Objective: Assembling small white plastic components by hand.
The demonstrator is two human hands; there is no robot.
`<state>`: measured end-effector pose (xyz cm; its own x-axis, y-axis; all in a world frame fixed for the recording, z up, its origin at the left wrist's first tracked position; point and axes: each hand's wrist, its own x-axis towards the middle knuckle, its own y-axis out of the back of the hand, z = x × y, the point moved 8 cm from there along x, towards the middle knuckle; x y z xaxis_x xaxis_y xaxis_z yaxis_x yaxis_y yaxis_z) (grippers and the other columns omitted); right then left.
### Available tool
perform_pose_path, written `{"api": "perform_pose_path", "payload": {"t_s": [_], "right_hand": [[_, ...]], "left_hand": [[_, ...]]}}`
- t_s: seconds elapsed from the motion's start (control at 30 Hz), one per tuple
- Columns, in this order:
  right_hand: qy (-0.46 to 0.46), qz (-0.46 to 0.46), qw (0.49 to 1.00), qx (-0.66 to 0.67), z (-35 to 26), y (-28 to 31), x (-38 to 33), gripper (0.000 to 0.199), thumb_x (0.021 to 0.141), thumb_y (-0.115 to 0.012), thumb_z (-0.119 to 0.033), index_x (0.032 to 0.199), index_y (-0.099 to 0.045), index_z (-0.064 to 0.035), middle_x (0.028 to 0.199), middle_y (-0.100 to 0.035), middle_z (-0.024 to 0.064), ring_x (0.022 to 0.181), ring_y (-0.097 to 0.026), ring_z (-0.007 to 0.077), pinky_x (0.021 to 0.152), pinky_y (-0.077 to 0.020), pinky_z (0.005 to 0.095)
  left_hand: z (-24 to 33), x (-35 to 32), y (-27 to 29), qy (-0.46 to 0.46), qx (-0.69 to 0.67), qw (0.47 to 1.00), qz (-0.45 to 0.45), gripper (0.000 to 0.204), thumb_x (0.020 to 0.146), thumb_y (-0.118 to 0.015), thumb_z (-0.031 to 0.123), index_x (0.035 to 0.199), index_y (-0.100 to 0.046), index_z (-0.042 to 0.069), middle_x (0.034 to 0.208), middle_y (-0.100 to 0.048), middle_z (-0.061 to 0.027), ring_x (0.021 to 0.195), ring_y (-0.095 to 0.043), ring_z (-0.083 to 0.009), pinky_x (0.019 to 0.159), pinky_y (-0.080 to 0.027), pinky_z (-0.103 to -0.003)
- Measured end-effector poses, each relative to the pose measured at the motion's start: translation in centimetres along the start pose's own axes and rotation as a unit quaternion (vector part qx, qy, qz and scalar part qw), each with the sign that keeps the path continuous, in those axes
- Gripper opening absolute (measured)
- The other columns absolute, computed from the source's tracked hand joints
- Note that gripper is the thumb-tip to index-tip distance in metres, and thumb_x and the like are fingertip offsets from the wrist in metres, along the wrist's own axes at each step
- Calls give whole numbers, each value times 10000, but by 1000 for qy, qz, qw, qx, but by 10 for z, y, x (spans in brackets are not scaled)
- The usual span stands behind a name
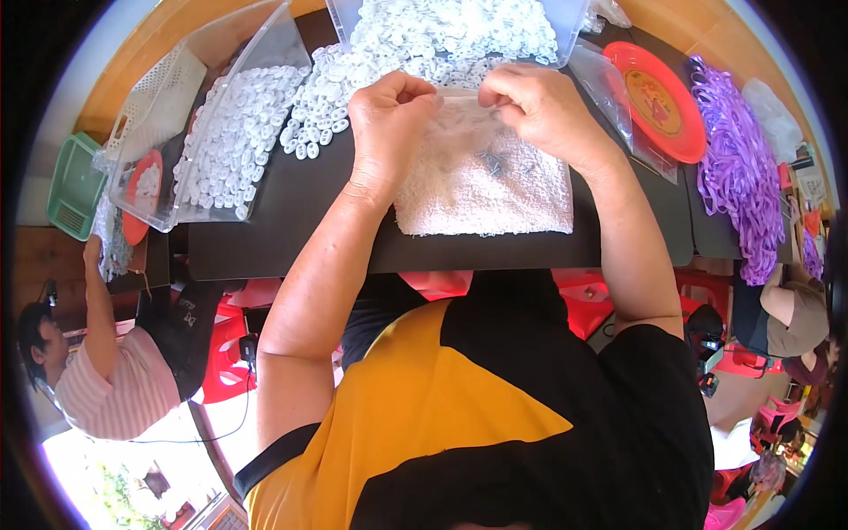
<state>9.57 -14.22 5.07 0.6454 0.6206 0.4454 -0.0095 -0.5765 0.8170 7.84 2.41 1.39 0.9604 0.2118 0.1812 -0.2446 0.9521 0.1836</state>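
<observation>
the white towel (481,190) is terry cloth, rough and nubbly, with a few small dull metal bits (495,162) on it. the tabletop (291,212) is covered in matt black sheet, with warm varnished wood (132,62) at its far edge. the white rings (238,132) look like smooth, slightly translucent plastic, heaped in clear glossy plastic bins (265,40). the red plate (658,102) is shiny plastic. the purple bands (738,168) look glossy and rubbery. the green basket (75,185) is matt perforated plastic.
</observation>
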Motion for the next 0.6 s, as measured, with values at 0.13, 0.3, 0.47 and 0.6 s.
{"api": "perform_pose_path", "payload": {"t_s": [0.13,0.3,0.47,0.6], "right_hand": [[30,-9,997,-71,-2,-11,0,55,738,-601,-50,771,-624,-87,816,-630,54,803,-630,281,675,-490,416],[45,-10,994,-104,2,-21,-1,32,738,-625,-88,766,-640,-85,808,-621,56,795,-622,278,690,-483,416],[49,-16,990,-128,1,-27,0,39,734,-624,-99,760,-640,-75,812,-621,62,803,-612,280,715,-472,414],[42,35,997,-55,-4,-3,4,28,737,-615,-83,750,-616,-58,794,-611,71,832,-605,287,728,-464,414]], "left_hand": [[-1,0,-3,-26,52,998,-1,89,734,-681,30,800,-671,-29,709,-641,-51,652,-565,-107,630,-490,-265],[2,1,-4,-40,60,997,3,96,731,-677,31,807,-674,-27,694,-647,-70,641,-584,-120,633,-499,-271],[10,-3,-1,-57,74,995,14,93,738,-676,35,809,-676,-26,705,-656,-78,646,-594,-125,636,-499,-272],[17,-5,-3,-86,41,995,6,116,796,-676,87,851,-686,-15,713,-642,-37,664,-564,-92,638,-473,-246]]}}
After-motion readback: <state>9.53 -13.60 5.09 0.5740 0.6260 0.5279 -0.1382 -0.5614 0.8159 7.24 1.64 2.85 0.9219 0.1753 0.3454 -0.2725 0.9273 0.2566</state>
